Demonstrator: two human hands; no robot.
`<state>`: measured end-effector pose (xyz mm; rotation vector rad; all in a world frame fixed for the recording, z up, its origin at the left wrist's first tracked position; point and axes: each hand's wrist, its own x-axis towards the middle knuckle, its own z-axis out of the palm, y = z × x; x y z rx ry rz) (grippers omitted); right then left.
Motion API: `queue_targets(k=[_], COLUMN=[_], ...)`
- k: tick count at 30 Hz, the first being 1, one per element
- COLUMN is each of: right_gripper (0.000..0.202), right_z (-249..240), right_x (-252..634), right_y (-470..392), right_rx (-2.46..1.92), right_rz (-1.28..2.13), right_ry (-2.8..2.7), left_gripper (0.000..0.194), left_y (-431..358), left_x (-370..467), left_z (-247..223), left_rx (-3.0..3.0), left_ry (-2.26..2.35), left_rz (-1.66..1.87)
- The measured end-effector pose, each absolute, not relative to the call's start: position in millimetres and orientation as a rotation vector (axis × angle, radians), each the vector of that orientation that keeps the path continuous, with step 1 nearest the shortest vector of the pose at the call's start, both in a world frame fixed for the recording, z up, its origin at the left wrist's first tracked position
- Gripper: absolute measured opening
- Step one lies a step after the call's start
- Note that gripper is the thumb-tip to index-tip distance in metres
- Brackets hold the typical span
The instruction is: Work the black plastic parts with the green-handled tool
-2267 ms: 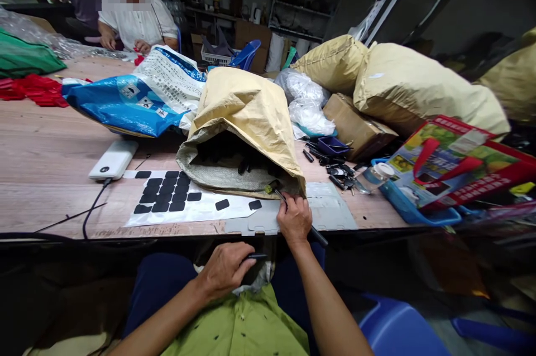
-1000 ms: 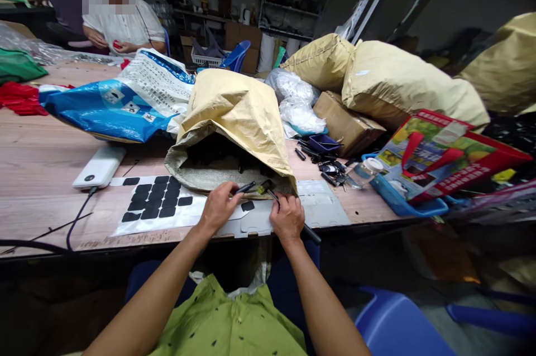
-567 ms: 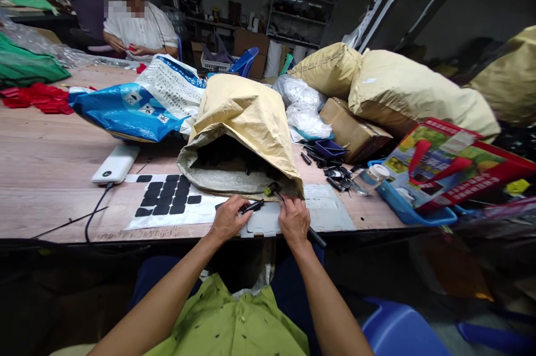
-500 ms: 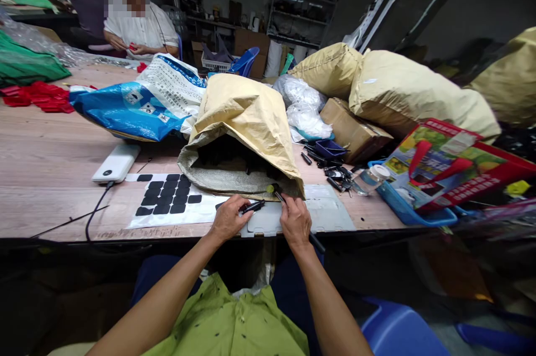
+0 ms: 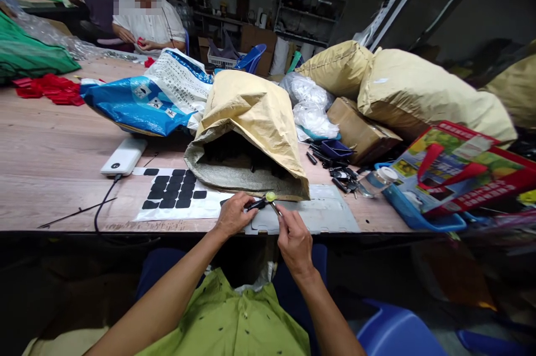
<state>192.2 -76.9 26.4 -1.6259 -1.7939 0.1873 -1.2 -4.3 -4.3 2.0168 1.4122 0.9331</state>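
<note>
My left hand (image 5: 235, 214) is closed around a black rod-shaped piece (image 5: 256, 205) at the table's front edge. Closed on a thin metallic tool (image 5: 275, 208) is my right hand (image 5: 295, 237); a round yellow-green tip (image 5: 269, 197) shows at the tool's far end, touching or just over the black piece. Both hands are above a grey board (image 5: 326, 212). Behind them lies an open tan sack (image 5: 255, 105), dark inside. A white sheet with black rounded squares (image 5: 171, 191) lies left of my left hand.
A white power bank (image 5: 124, 157) with a cable is on the left, before a blue-white bag (image 5: 146, 96). To the right are black parts (image 5: 341, 173), a clear jar (image 5: 377, 182) and a blue basket (image 5: 408, 211). A person in white (image 5: 146, 24) sits across the table.
My right hand has turned and lifted the tool, bringing its yellow-green tip toward the black piece in my left hand. The whole view has shifted slightly.
</note>
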Motion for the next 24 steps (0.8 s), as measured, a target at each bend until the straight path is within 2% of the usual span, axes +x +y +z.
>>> queue_targets(k=[15,24], right_gripper=[0.036,0.032], right_z=[23,18], right_x=[180,211], right_y=[-78,-36], right_rx=[-1.598,-1.799], right_rz=[0.252,0.033], right_ry=[-1.860,-1.760], left_gripper=[0.019,0.023], left_y=[-5,-5], left_x=[-1,-1], left_z=[-4,-5], left_rx=[2.003,2.042], left_ry=[1.422,1.400], left_rz=[0.966,1.006])
